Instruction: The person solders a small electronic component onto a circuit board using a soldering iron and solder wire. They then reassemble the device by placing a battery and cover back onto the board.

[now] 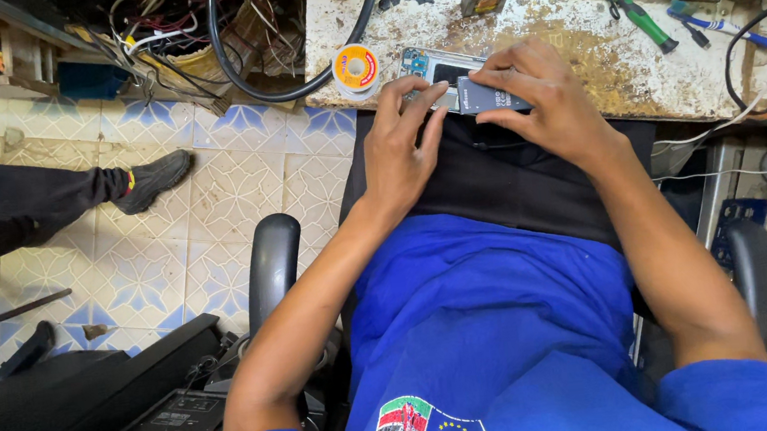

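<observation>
An opened phone (435, 72) with its inner board showing lies at the near edge of the worn workbench (566, 54). My left hand (400, 147) holds its near left side, fingers pressed against it. My right hand (547, 98) holds a dark rectangular battery (490, 95) flat against the phone's right part, thumb and fingers gripping its edges. Both forearms reach out over my lap, which is covered by a blue shirt and dark trousers.
A roll of solder wire (356, 66) sits left of the phone. A green-handled screwdriver (640, 17) and a blue pen (729, 27) lie at the right. Tangled cables (194, 36) fill the back left. Another person's leg and shoe (147, 179) rest on the tiled floor.
</observation>
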